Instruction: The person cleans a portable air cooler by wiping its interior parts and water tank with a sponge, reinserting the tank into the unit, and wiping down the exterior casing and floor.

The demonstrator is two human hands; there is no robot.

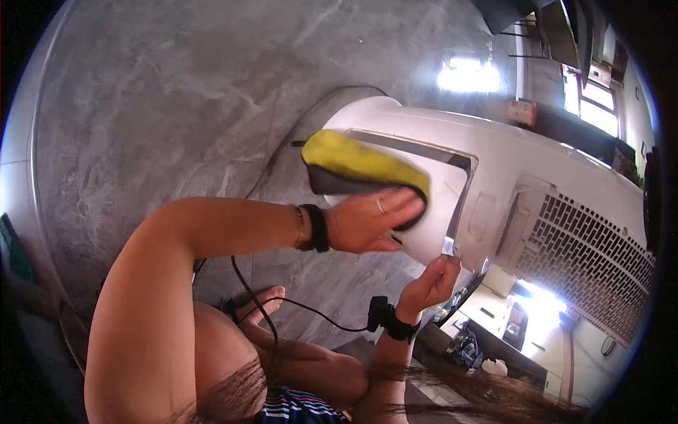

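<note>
My left hand (364,220) is closed on a yellow and dark grey cloth (364,164), blurred by motion. It presses the cloth over a white panel (441,194) set in a framed opening of a large white appliance (487,141). A ring and a black wristband show on this hand and wrist. Lower right, my right hand (432,281) pinches the panel's edge at its lower corner, fingers together. That wrist bears a black band with a small box and a cable.
The appliance has a slatted grille (590,258) at the right. A dark cable (311,106) lies on the grey marbled floor (176,106) behind the cloth. Another cable (318,311) crosses near my legs and foot. White drawers (487,311) stand at the lower right.
</note>
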